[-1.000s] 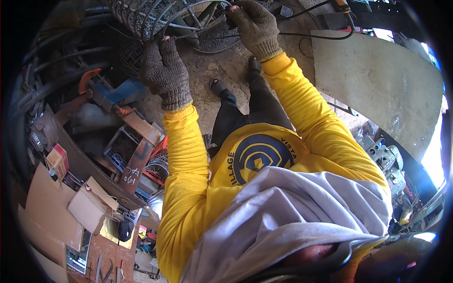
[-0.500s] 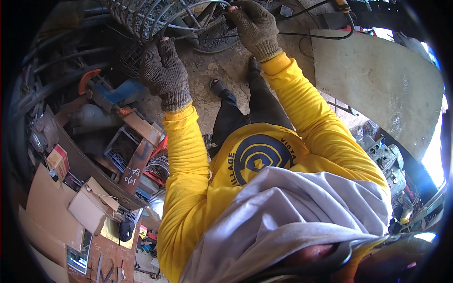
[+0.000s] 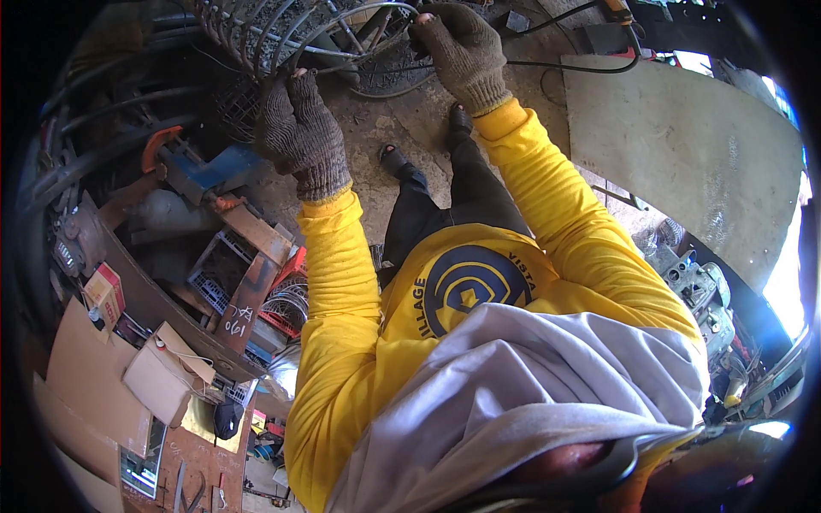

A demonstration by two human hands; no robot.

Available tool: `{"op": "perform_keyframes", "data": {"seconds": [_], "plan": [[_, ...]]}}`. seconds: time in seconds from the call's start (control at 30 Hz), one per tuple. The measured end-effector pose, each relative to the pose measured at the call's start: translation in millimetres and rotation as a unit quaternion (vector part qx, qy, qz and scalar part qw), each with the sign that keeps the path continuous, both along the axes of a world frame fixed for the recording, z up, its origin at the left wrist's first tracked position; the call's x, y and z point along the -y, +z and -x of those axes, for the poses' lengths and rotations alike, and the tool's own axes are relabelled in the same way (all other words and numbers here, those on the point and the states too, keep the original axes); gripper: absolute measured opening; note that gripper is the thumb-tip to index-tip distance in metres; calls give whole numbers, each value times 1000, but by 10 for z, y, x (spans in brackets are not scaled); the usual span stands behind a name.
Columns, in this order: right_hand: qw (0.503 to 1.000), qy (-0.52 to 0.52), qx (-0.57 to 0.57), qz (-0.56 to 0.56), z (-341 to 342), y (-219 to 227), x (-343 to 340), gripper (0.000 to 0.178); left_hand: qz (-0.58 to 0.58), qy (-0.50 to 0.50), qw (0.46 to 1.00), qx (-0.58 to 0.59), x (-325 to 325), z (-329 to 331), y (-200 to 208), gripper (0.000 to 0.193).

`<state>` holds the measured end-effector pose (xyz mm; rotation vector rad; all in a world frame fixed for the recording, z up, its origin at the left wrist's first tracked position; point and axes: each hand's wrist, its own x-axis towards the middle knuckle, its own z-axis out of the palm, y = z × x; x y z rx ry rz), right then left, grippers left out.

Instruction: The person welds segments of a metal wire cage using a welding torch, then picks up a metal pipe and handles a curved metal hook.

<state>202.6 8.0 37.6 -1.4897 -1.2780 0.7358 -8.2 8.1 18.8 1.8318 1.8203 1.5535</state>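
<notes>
In a brown knitted glove, my left hand [image 3: 301,135] is closed at the lower edge of a frame of bent grey metal rods [image 3: 295,38]. Its bare thumb tip presses by a curved rod. My right hand [image 3: 463,58], gloved the same way, pinches the far end of a curved metal rod [image 3: 376,8] that arcs across from the frame. The fingers' undersides are hidden in both hands. A thin black cable [image 3: 564,64] passes behind my right hand and loops off to the right.
An orange-handled tool [image 3: 617,10] hangs at the upper right above a large pale sheet [image 3: 684,154]. On the left are a blue machine with an orange guard [image 3: 205,167], a crate [image 3: 224,265] and cardboard boxes [image 3: 167,376]. Greasy machine parts [image 3: 710,299] stand at right.
Both hands keep their grip and almost the same place; the left has shifted very slightly. The rods look unchanged.
</notes>
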Motion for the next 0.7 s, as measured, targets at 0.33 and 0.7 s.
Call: {"op": "perform_keyframes", "data": {"seconds": [0.33,0.7], "plan": [[972,-64,-223,-25,-265,-226,162,33,23,-7,999,24,17,-3,-11,22],[975,-123,-179,-56,-1091,-41,337,35,18,-7,1000,1,-3,4,-31,24]]}}
